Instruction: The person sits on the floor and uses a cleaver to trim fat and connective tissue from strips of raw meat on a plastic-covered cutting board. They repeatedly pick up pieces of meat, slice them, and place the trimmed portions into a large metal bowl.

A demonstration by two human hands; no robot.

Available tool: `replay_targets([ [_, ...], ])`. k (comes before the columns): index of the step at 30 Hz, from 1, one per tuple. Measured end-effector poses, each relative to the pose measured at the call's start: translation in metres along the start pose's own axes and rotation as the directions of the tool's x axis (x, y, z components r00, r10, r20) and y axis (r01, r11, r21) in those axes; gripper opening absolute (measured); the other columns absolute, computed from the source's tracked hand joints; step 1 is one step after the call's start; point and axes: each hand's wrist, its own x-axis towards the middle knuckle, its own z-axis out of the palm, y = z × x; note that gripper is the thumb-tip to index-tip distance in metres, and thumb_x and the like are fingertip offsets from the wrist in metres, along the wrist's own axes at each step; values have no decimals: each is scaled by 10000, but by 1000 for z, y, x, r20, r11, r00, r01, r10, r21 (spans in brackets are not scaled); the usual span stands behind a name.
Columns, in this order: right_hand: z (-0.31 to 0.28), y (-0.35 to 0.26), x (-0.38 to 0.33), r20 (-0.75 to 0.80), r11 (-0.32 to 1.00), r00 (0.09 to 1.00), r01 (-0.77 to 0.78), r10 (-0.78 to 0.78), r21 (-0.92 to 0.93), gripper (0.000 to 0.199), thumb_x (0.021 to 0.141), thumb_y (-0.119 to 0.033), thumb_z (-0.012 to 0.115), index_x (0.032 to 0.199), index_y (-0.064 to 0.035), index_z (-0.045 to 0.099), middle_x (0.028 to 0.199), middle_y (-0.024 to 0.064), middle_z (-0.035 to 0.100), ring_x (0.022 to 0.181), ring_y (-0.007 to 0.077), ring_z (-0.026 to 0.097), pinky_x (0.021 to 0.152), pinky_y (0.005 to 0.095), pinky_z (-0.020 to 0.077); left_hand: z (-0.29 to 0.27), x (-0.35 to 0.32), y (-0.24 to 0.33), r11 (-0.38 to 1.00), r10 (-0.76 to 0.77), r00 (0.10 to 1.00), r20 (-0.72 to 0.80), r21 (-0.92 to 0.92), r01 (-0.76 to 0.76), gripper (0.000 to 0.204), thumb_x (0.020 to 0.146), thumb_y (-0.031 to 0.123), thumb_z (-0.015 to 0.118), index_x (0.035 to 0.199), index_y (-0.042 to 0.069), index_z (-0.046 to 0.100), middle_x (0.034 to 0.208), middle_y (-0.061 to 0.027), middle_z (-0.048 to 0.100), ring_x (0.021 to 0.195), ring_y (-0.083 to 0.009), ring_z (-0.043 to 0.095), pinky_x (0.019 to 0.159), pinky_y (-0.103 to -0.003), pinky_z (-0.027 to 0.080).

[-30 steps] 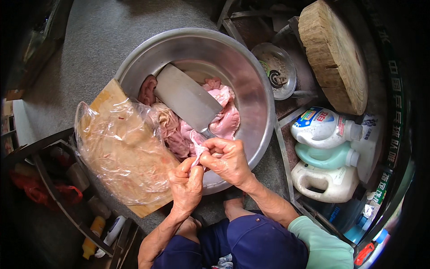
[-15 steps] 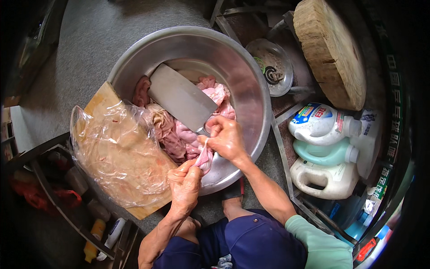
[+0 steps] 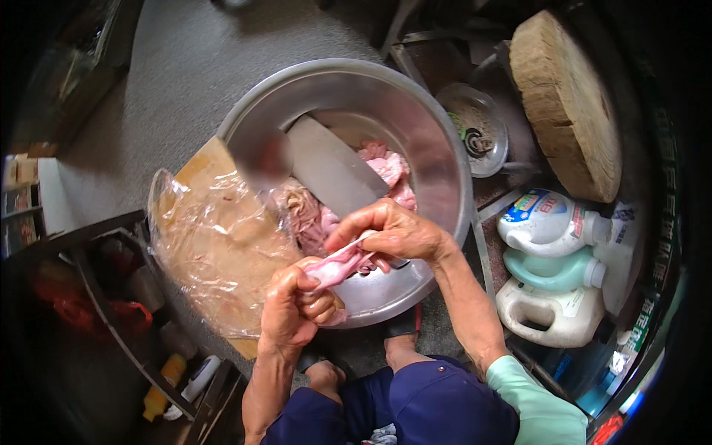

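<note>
A strip of pink raw offal (image 3: 337,269) is stretched between my two hands over the near side of a large steel basin (image 3: 348,70). My left hand (image 3: 295,300) is closed around its lower left end. The upper right end is pinched in the fingers of my right hand (image 3: 399,234). More pink and brownish offal (image 3: 304,215) lies heaped inside the basin. Across that heap rests a wide cleaver (image 3: 334,165), its handle hidden behind my right hand. A reddish patch at the basin's left is blurred.
Along the basin's left edge leans a wooden board (image 3: 200,159), mostly under a clear plastic sheet (image 3: 222,245). A thick round chopping block (image 3: 567,111), a clear dish (image 3: 478,133) and several jugs (image 3: 552,311) stand on the right. Shelving with bottles (image 3: 165,386) is at lower left.
Both hands have drawn the offal strip nearer, and it now spans more openly between them. My left fist has turned. The whole view has shifted, with the basin appearing farther right and lower.
</note>
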Motion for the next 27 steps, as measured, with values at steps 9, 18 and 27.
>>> replay_targets([
  [9, 52, -24, 24, 129, 875, 985, 158, -110, -458, 207, 837, -172, 591, 878, 21, 656, 678, 56, 616, 626, 129, 593, 587, 310, 477, 3, -52, 65, 720, 324, 945, -35, 658, -222, 135, 797, 95, 548, 863, -18, 581, 603, 77, 378, 487, -22, 282, 460, -216, 213],
  [18, 84, -83, 126, 139, 175, 838, 268, -527, -947, 241, 741, -240, 633, 702, -2, 640, 584, 180, 588, 543, 330, 607, 585, 423, 501, -36, -61, 70, 777, 498, 857, -132, 507, -373, 154, 881, 91, 494, 997, -4, 528, 647, -22, 475, 540, -110, 448, 495, -236, 366],
  [27, 78, -64, 155, 136, 439, 810, 440, -570, -783, 365, 774, -269, 776, 934, 42, 672, 760, 183, 673, 590, 293, 645, 566, 385, 513, -63, -31, 61, 898, 427, 904, -29, 131, -420, 517, 872, -74, 433, 1387, -63, 381, 1262, -236, 586, 1138, -289, 626, 836, -325, 589],
])
